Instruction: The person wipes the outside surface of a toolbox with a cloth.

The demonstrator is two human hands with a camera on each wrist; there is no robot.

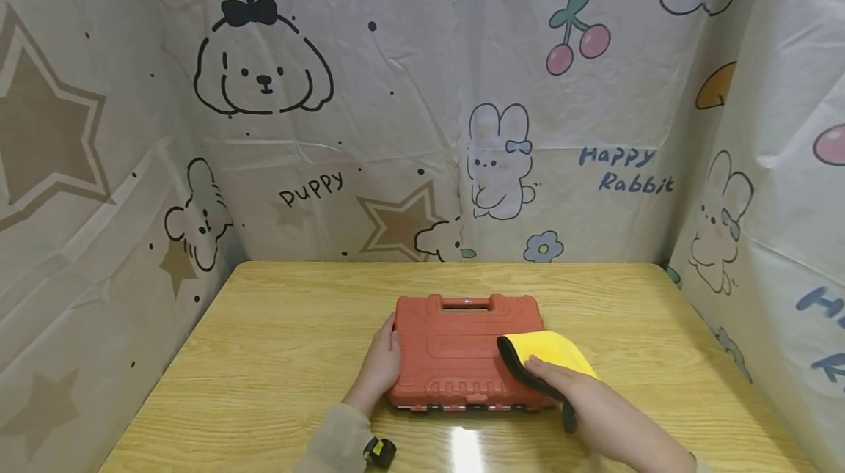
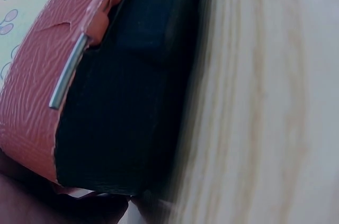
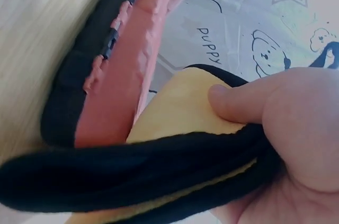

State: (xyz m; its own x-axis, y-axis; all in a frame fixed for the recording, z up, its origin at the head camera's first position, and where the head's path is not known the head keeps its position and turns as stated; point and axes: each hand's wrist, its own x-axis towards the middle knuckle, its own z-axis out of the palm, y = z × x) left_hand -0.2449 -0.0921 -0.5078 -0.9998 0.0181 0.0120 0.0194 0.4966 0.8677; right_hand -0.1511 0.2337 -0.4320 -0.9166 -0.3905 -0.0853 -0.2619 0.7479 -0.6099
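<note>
Head view: left hand [image 1: 381, 364] rests flat against the ribbed orange plastic case [image 1: 455, 352]; right hand [image 1: 568, 385] pinches a soft yellow black-edged cloth [image 1: 551, 352].

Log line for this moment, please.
left hand: rests on red case's left side | right hand: grips yellow cloth on case lid

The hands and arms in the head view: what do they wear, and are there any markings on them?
Both hands are bare: no gloves or rings show on the left hand or the right hand. The left arm wears a pale beige sleeve. A small black and yellow device sits at the left wrist. The right forearm looks uncovered.
</note>
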